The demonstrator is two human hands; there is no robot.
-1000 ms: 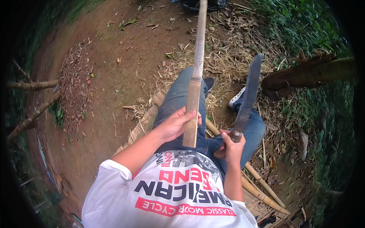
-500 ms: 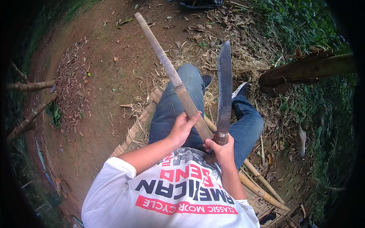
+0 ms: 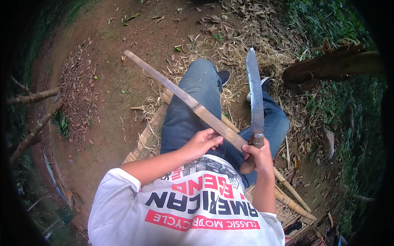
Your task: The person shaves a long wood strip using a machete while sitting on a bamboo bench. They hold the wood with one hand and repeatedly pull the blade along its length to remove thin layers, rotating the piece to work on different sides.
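Observation:
My right hand is wrapped round the wooden handle of a machete, whose dark, broad blade points away from me. The thumb of that hand also presses on the near end of a long, flat bamboo strip. From there the strip slants to the far left across my knee, with a joint line partway along it. Just beneath the strip is my left hand, its thumb apart from its loosely curled fingers. Those fingertips are at the strip's lower edge; whether they touch it is hard to tell.
I sit on a bamboo-slat seat with poles at the right. Thin shavings litter the ground around my feet. A thick trunk stands at the far right, and branches stick in from the left.
The bamboo strip has swung lower and to the left. My right hand has moved right with the machete, and my left hand has loosened from the strip, its thumb now off it.

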